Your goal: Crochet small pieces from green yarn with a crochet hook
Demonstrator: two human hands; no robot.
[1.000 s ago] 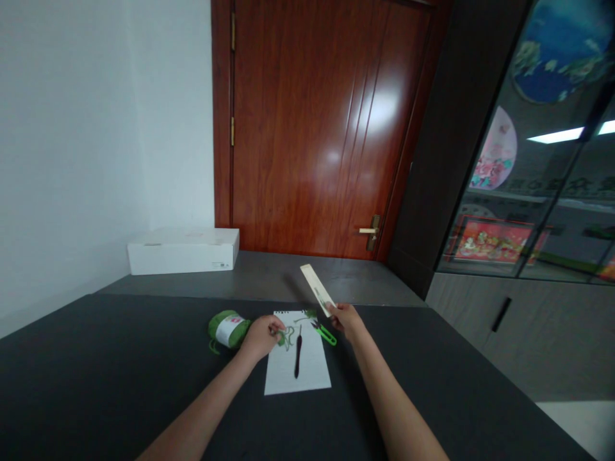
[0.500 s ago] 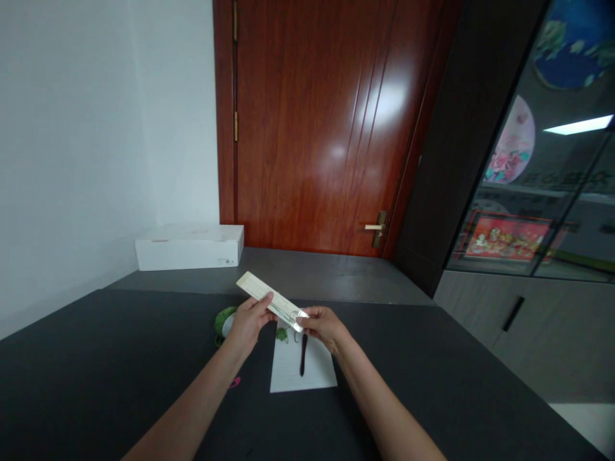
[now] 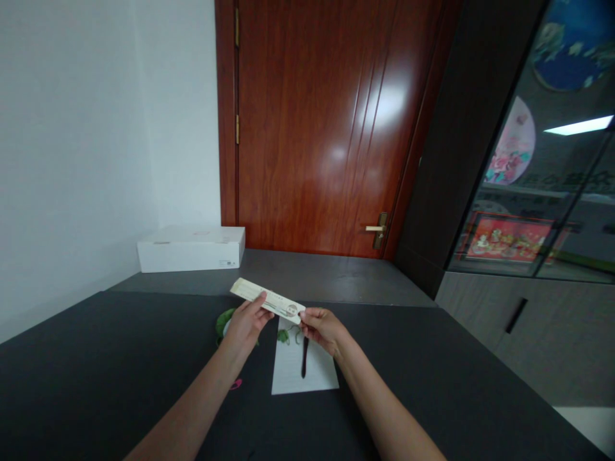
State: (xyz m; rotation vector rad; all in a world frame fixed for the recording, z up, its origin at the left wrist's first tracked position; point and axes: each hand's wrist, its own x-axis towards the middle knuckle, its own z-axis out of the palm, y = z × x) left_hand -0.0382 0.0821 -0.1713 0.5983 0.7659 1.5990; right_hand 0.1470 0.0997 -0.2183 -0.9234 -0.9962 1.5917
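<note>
Both my hands hold a long, flat cream-coloured packet (image 3: 267, 299) above the dark table. My left hand (image 3: 245, 322) grips its middle from below, thumb on top. My right hand (image 3: 321, 326) pinches its right end. Under the hands lies a white notepad (image 3: 302, 368) with a black crochet hook (image 3: 304, 355) and a bit of green yarn (image 3: 283, 335) on it. A green yarn ball (image 3: 223, 320) shows partly behind my left hand.
The dark table (image 3: 120, 371) fills the foreground. A white box (image 3: 191, 248) sits on a grey ledge at the back left, in front of a red wooden door (image 3: 327, 128). A glass-fronted cabinet (image 3: 538, 192) stands at the right. A small pink item (image 3: 235, 383) lies by my left forearm.
My right hand brought the packet from the right to the middle, my left hand left the yarn and took hold of it. Since half a second ago it has tilted slightly flatter.
</note>
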